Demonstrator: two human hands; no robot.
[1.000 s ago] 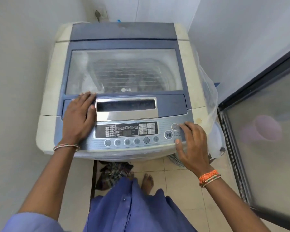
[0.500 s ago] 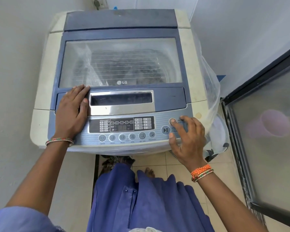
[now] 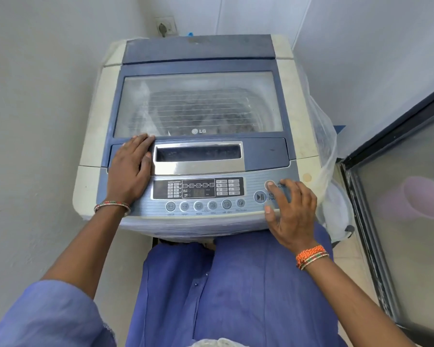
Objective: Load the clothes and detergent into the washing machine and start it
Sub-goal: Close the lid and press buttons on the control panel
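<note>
A top-loading washing machine (image 3: 93, 136) stands in front of me with its blue-framed glass lid (image 3: 198, 103) closed. Dark clothes (image 3: 201, 113) show dimly in the drum through the glass. My left hand (image 3: 129, 169) rests flat on the lid's front left corner, beside the silver handle recess. My right hand (image 3: 290, 211) lies spread on the right end of the control panel (image 3: 203, 194), its index fingertip on the round power button (image 3: 270, 184). The start/pause button (image 3: 260, 197) sits just left of that hand. No detergent is in view.
White walls close in on the left and right. A dark-framed glass door (image 3: 398, 196) stands at the right. A clear plastic cover (image 3: 323, 136) hangs down the machine's right side. A wall socket (image 3: 164, 27) sits behind the machine. My blue garment fills the lower middle.
My right hand's index finger has slid onto the power button. The camera has shifted, so the machine sits lower in view. My left hand stays on the lid.
</note>
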